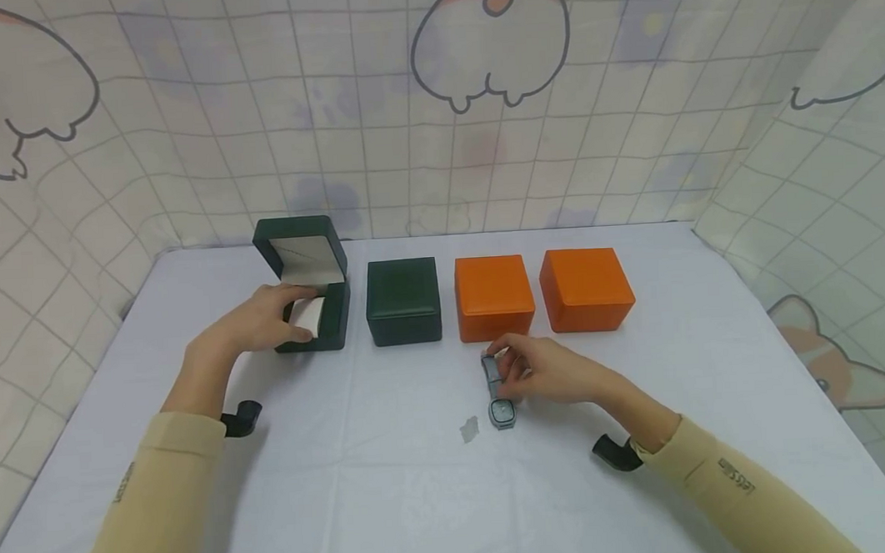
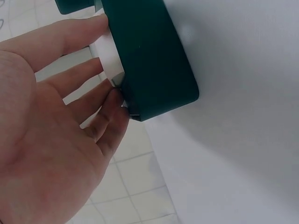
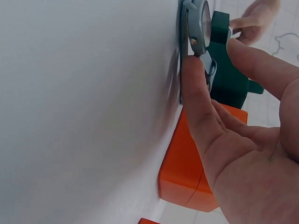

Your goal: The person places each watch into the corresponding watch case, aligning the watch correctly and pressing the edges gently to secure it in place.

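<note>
A green box (image 1: 332, 320) stands with its lid raised at the left, a white cushion (image 1: 307, 314) inside it. My left hand (image 1: 268, 319) reaches into this box and holds the cushion between thumb and fingers; the left wrist view shows fingertips along the cushion (image 2: 110, 58) beside the green wall (image 2: 154, 60). A silvery watch (image 1: 500, 411) lies on the white cloth, its strap extending away from me. Beside it my right hand (image 1: 548, 369) has bent fingers by the strap. In the right wrist view a fingertip touches the watch (image 3: 200, 28), while the thumb stands apart.
To the right of the raised-lid box stand a closed green box (image 1: 403, 302) and two closed orange boxes, one (image 1: 494, 297) nearer the middle, the other (image 1: 587, 290) farther right. A small grey patch (image 1: 469, 430) is left of the watch. Patterned curtain (image 1: 376, 146) rises behind the table.
</note>
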### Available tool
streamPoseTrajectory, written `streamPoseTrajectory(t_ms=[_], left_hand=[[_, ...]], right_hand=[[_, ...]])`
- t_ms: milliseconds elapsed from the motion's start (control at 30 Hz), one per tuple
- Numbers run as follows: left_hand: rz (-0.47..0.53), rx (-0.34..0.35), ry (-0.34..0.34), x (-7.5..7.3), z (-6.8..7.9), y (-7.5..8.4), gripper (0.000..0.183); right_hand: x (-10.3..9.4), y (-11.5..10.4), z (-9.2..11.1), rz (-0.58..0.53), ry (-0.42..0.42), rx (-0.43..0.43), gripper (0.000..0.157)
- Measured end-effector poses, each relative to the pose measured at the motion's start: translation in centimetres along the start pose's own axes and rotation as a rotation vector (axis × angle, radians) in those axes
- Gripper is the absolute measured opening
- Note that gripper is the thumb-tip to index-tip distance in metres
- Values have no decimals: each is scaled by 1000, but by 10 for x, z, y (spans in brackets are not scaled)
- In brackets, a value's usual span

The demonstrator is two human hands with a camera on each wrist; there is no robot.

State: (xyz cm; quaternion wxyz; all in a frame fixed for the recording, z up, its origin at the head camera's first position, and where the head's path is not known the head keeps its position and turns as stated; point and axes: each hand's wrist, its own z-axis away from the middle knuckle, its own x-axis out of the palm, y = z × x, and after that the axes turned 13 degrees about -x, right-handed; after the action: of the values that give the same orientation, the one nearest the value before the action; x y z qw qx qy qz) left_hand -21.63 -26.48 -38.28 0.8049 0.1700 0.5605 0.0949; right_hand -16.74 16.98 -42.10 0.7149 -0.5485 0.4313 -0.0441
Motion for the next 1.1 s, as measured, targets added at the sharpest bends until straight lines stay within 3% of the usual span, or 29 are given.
streamPoseTrajectory(t_ms=[233,467,733,1100], left_hand=[[-41,-32,-8,0,-3,1,70],[-45,-44,-7,0,-5,3,72],[-14,-39,14,-1,-5,3,76],[96,-17,55,2,-4,1,65]], right_hand=[[3,1,-2,-15,-11,2,57],[5,2,-3,-16,-25,56,64],[7,2,-5,-7,-32,49,62],[8,2,-7,-10,-52,61,51]])
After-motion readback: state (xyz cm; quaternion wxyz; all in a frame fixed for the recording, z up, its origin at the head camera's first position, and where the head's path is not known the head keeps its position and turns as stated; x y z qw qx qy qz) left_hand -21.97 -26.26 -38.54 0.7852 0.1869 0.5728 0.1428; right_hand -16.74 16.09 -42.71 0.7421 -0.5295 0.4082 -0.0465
